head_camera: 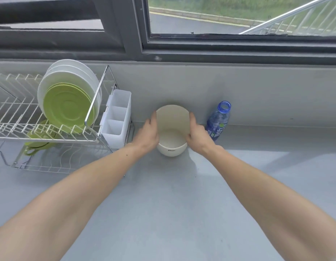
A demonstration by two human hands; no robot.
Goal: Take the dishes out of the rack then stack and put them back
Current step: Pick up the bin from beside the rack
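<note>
A cream bowl (pixel 172 129) stands on the grey counter near the back wall, looking like more than one bowl nested together. My left hand (pixel 148 133) grips its left side and my right hand (pixel 198 135) grips its right side. At the left stands a white wire dish rack (pixel 22 129). Its upper tier holds white plates (pixel 69 74) on edge with green plates (pixel 67 108) in front of them. Green cups (pixel 37 142) lie on the lower tier.
A white plastic cutlery holder (pixel 116 119) hangs on the rack's right end, close to my left hand. An open blue water bottle (pixel 218 121) stands just right of my right hand. Grey counter (pixel 172 194) stretches toward me; a window runs behind.
</note>
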